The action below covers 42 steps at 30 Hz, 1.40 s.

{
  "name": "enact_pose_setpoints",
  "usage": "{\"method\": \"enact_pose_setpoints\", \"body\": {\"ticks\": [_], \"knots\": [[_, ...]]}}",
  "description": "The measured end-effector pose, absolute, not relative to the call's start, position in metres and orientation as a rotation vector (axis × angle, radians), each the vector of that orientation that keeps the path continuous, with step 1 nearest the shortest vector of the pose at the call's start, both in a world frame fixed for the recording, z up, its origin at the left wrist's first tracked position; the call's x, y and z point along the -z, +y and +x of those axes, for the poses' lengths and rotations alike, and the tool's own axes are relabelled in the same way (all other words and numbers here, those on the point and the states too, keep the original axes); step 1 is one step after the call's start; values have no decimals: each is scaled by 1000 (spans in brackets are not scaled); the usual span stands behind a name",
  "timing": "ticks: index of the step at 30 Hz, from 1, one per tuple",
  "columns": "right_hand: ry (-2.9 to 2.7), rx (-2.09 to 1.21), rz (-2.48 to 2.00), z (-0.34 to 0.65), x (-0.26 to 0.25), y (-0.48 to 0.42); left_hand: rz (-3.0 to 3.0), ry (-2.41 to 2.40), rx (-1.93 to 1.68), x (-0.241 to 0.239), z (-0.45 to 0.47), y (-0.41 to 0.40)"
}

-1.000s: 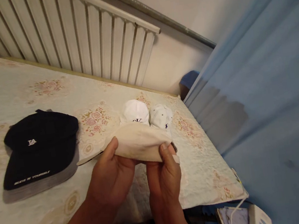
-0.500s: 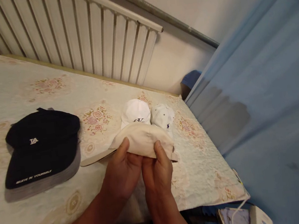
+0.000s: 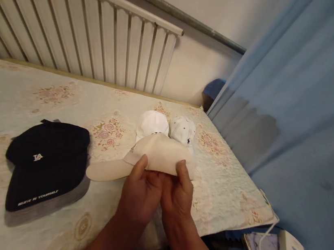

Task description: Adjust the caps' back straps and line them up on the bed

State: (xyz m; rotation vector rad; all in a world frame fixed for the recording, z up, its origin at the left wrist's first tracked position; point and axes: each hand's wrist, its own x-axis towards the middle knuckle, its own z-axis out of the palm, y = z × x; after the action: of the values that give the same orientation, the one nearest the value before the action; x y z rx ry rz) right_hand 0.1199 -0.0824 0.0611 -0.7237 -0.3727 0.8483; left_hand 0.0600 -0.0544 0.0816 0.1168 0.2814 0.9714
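Both hands hold a cream baseball cap (image 3: 158,152) just above the floral bedspread (image 3: 59,102). My left hand (image 3: 139,192) pinches the cap's near edge with thumb on top. My right hand (image 3: 175,191) grips the same edge beside it, thumb pressed onto the crown. The cap's brim points left. Behind it lie a white cap with black lettering (image 3: 151,123) and a white dotted cap (image 3: 182,129). At the left a black cap with an "LA" logo (image 3: 45,157) sits on top of a grey cap (image 3: 42,207).
A white radiator (image 3: 81,37) runs along the wall behind the bed. A blue curtain (image 3: 302,123) hangs close on the right. Near the bottom right corner, below the bed's edge, are a white cable and some papers (image 3: 262,243).
The cap has turned so its brim shows flat and pointing left. Both hands have come closer together on the cap's near edge.
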Motion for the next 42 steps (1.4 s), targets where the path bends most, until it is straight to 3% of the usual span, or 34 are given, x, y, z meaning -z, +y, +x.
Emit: {"method": "enact_pose_setpoints", "body": {"ticks": [7, 15, 22, 34, 42], "knots": [[-308, -793, -927, 121, -55, -81, 181, 255, -1035, -81, 57, -50], [-447, -760, -633, 128, -72, -79, 235, 230, -1096, -78, 52, -42], [-393, -689, -801, 119, -59, -81, 216, 191, -926, -69, 61, -49], [-389, -771, -582, 142, -77, -79, 157, 115, -1121, -85, 45, -47], [-395, -730, -601, 132, -79, -85, 381, 254, -1072, -68, 57, -56]]}}
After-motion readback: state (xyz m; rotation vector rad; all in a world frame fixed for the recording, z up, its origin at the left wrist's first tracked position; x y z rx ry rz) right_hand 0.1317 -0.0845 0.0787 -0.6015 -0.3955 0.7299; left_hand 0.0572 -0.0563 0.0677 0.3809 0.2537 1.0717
